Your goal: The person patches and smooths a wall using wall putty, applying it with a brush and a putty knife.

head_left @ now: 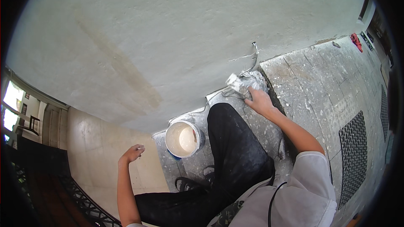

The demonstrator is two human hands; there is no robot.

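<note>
My right hand [260, 102] reaches low to the wall, its fingers closed on a flat, white-smeared tool [238, 85] whose handle is hidden. Just behind it lies a crumpled, clear plastic bag [257, 78] on the step. My left hand [132, 153] hangs in the air to the left, fingers curled together with white smears at the tips; whether they pinch something small I cannot make out. Between my hands, near the wall's foot, stands a white bucket [169, 139] with creamy white paste [187, 139] inside.
The pale wall [168, 29] fills the far side, with a tan streak [122, 65]. A cable [255, 56] sticks out of it. Right of my arm is a paint-spotted raised step [311, 88] with a black perforated mat [353, 155]. A red cloth [356, 42] lies far right.
</note>
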